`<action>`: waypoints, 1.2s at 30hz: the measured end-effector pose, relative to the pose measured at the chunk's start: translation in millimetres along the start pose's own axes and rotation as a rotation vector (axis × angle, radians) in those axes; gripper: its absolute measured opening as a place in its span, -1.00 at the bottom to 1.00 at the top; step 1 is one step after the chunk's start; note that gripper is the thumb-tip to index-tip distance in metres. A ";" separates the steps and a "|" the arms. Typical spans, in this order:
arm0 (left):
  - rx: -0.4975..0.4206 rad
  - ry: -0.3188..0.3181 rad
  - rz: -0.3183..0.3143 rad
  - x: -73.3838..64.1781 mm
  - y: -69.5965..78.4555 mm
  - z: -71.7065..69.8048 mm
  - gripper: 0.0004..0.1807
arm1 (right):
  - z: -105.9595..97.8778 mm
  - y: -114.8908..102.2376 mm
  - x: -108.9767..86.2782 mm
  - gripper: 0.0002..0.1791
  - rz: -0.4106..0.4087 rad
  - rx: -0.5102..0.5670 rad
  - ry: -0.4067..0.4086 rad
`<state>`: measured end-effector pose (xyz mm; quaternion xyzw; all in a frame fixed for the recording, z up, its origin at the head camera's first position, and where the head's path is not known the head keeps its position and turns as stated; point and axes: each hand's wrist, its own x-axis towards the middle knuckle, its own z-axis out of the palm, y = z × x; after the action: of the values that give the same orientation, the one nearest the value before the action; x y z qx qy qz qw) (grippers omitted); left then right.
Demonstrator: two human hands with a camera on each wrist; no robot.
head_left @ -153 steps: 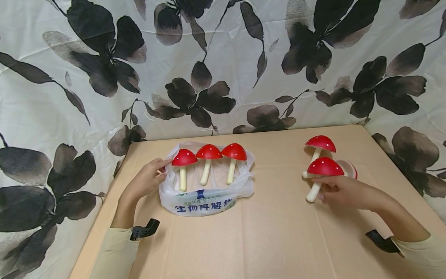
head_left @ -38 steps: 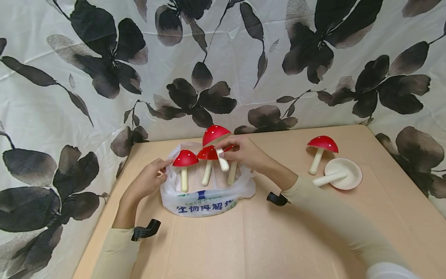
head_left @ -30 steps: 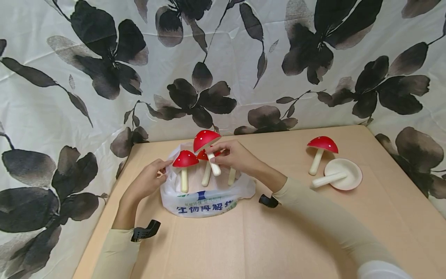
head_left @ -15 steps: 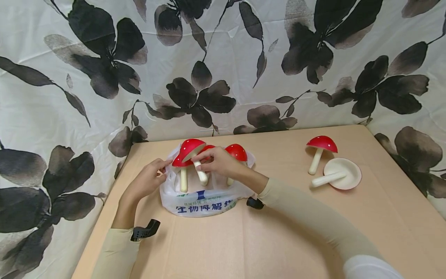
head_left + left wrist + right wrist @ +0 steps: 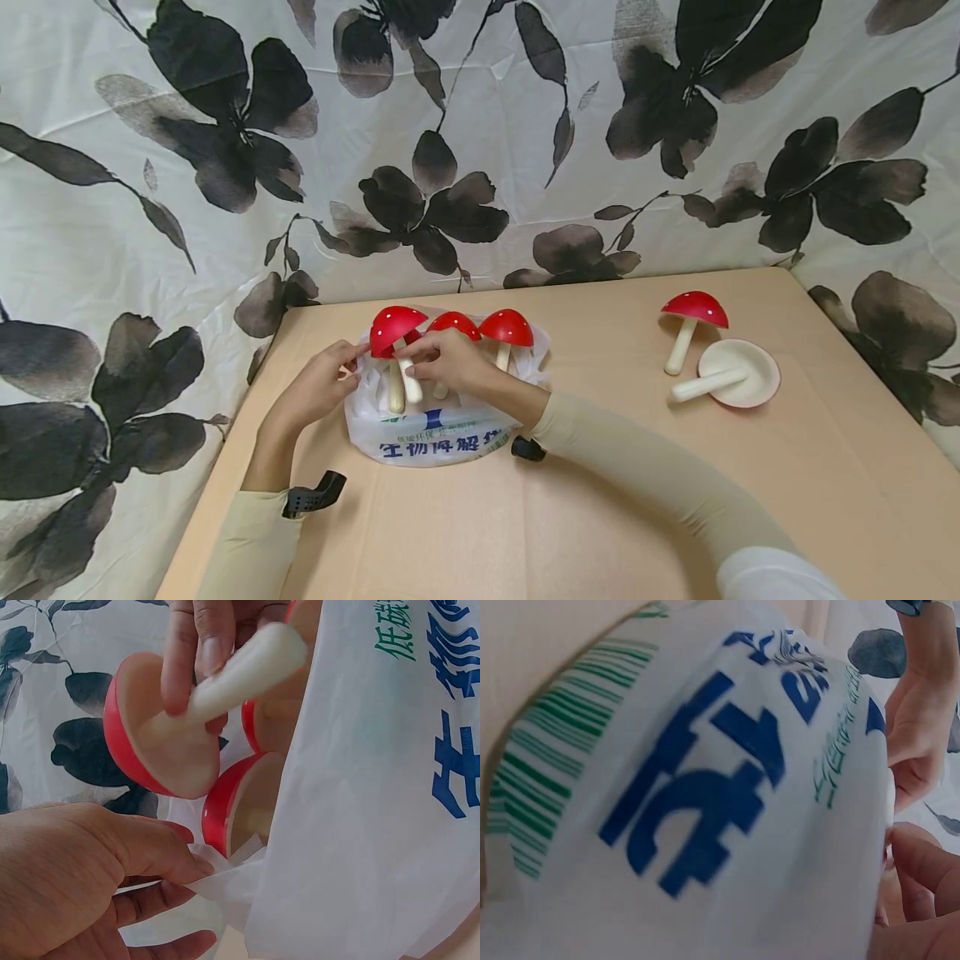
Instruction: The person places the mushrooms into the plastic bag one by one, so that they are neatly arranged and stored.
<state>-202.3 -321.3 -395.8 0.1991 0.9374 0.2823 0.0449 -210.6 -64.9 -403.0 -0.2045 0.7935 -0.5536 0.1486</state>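
Note:
My left hand (image 5: 318,383) pinches the left edge of a white plastic bag (image 5: 442,446) with blue and green print; in the left wrist view, thumb and finger hold its thin rim (image 5: 225,881). My right hand (image 5: 453,362) pinches the pale stem of a red-capped toy mushroom (image 5: 392,327) at the bag's left side. This mushroom (image 5: 247,673) is tilted in the left wrist view, overlapping another mushroom (image 5: 225,806) at the bag's mouth. Two more mushroom caps, a middle one (image 5: 457,323) and a right one (image 5: 508,326), show in the bag. The right wrist view is mostly bag.
On the right of the tan table (image 5: 600,517) lie two more toy mushrooms: one with its red cap up (image 5: 694,310), the other showing its white underside (image 5: 750,375). A white cloth with dark flowers (image 5: 555,125) hangs behind the table.
My right hand has taken a mushroom from the group on the right, carried it left over the bag, and lowered it at the bag's left side. My left hand stays at the bag's edge.

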 end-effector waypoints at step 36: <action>-0.005 0.018 -0.041 -4.6 1.5 3.4 -0.42 | -5.3 -6.0 -14.7 -0.45 0.049 -0.561 0.058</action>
<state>-196.8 -320.3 -398.0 0.1772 0.9408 0.2856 0.0429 -199.2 -55.2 -395.3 -0.2022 0.9243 -0.3144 0.0767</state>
